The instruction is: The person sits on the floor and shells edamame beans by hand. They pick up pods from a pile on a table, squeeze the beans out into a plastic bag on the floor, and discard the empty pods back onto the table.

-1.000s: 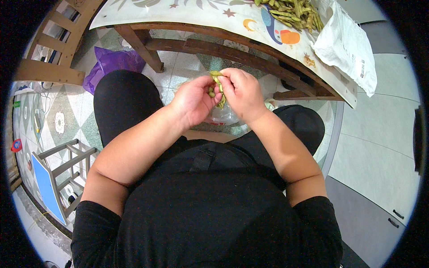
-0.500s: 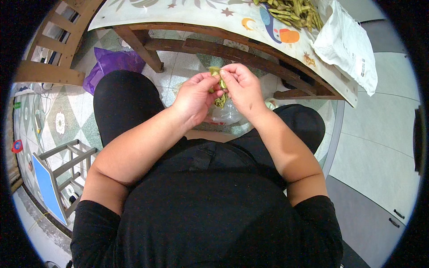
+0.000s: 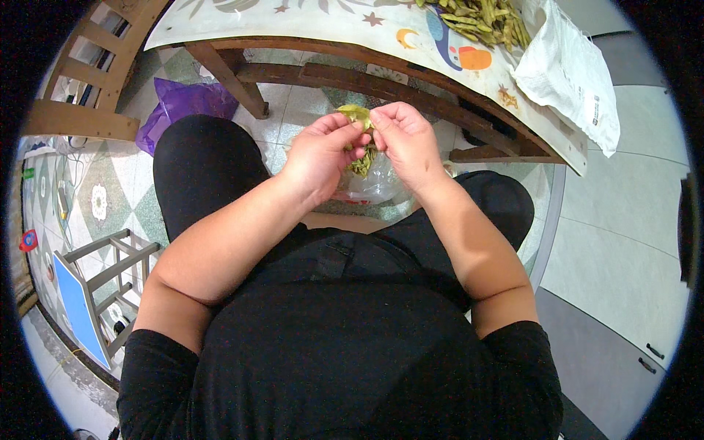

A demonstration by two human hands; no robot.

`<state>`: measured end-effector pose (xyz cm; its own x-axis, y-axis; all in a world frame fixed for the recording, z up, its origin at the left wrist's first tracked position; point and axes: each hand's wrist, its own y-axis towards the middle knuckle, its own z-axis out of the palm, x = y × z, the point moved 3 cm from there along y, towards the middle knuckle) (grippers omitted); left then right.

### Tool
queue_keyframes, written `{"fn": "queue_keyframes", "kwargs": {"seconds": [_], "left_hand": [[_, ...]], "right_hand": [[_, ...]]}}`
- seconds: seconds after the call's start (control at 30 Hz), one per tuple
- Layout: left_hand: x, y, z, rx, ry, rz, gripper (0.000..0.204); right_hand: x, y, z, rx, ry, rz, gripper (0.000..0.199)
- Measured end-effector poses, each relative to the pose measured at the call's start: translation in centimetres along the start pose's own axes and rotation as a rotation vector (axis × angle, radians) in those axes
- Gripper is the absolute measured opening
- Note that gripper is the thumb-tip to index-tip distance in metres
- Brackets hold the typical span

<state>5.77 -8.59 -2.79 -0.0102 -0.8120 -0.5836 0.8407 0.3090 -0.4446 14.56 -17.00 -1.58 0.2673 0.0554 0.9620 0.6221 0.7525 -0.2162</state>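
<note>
I sit with both hands raised in front of my lap, below the table edge. My left hand [image 3: 323, 150] and my right hand [image 3: 405, 139] pinch the same green bean pod [image 3: 357, 114] between thumbs and fingertips. A piece of pod [image 3: 363, 160] hangs down between the palms. Under the hands a clear plastic bag [image 3: 374, 187] with green scraps rests between my knees. A heap of green pods [image 3: 480, 18] lies on the table top at the upper right.
A wooden table [image 3: 411, 95] with a patterned cloth [image 3: 330, 26] stands ahead. A white plastic bag [image 3: 572, 77] hangs over its right corner. A purple bag [image 3: 183, 106] lies on the tiled floor, beside a wooden chair [image 3: 81, 110]. A small stool [image 3: 103, 282] stands at left.
Both hands have lifted slightly toward the table edge with the pod still between them. The fingers have shifted along the pod.
</note>
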Motion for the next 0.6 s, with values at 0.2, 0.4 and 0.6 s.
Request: {"fn": "queue_keyframes", "kwargs": {"seconds": [0.2,0.4,0.6], "left_hand": [[-0.3,-0.3,0.1,-0.004,0.020,0.010,0.010],[-0.1,0.0,-0.4,0.008,0.025,0.068,0.012],[-0.1,0.1,-0.1,0.008,0.090,0.094,0.012]], "right_hand": [[0.3,-0.3,0.6,-0.014,0.018,0.002,0.012],[0.7,-0.7,0.5,0.012,0.119,0.086,0.014],[1.2,-0.9,0.2,-0.010,0.306,0.178,0.014]]}}
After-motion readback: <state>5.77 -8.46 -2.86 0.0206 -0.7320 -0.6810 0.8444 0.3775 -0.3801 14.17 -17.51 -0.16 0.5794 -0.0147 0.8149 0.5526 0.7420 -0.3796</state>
